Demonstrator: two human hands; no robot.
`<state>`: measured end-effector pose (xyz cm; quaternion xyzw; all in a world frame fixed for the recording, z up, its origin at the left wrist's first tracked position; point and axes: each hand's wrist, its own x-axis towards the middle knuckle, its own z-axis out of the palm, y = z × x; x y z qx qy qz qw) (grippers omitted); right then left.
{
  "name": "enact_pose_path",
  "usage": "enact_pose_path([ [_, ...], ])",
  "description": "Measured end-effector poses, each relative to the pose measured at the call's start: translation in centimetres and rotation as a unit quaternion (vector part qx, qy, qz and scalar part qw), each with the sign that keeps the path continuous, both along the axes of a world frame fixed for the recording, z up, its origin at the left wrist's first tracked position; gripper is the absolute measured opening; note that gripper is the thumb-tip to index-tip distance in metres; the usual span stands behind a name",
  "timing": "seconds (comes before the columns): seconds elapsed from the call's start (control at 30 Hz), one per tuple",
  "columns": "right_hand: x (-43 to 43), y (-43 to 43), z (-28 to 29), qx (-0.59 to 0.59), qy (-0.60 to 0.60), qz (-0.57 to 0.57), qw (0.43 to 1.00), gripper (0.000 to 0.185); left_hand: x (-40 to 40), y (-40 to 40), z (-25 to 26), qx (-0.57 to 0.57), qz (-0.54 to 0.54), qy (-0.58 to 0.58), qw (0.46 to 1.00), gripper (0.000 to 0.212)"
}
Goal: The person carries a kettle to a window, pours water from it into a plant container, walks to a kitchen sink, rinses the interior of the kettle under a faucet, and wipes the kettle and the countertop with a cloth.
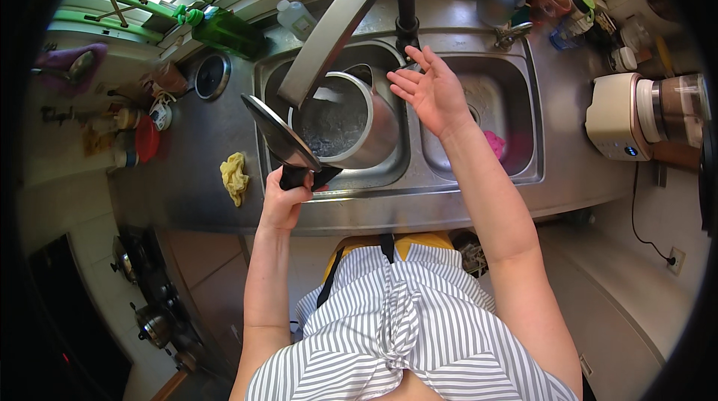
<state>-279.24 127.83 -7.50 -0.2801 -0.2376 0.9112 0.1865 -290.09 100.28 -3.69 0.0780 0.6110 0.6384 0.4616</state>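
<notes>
A stainless-steel kettle [384,129] stands in the left basin [342,179] of a double sink, its hinged lid [277,131] tipped up. Water [336,120] with a rippled surface shows inside it. My left hand [286,199] is closed around the kettle's black handle [294,177]. Over the kettle's mouth hangs the flat metal spout of the faucet [342,30]; a stream from it cannot be made out. My right hand [431,92] is held palm up beside the faucet's black post [407,8], fingers apart and holding nothing. Its fingertips are close to a small dark lever [412,66]; contact is unclear.
A pink cloth [494,144] lies in the right basin [482,92]. On the counter to the left are a crumpled yellow cloth [235,178], a round pot lid [213,76] and a green bottle [230,33]. A beige countertop appliance [617,115] stands at the right.
</notes>
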Motion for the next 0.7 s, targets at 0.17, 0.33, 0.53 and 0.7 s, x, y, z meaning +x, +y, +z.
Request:
enact_pose_path([
  [0.17, 0.0, 0.2, 0.0, 0.0, 0.0, 0.006, 1.0, 0.068, 0.7, -0.1, -0.1, 0.001, 0.02, -0.006, 1.0, 0.028],
  [0.33, 0.0, 0.3, 0.3, -0.012, -0.009, 0.003, 1.0, 0.06, 1.2, 0.2, -0.2, -0.024, 0.025, 0.018, 0.999, 0.016],
  [0.53, 0.1, 0.5, 0.3, -0.013, -0.006, 0.003, 1.0, 0.058, 1.7, -0.2, -1.4, -0.002, 0.043, -0.019, 0.999, 0.033],
  [0.7, -0.1, 0.5, 0.3, -0.007, -0.01, 0.007, 1.0, 0.059, 2.1, -0.4, -2.2, -0.004, 0.055, -0.016, 0.998, 0.028],
])
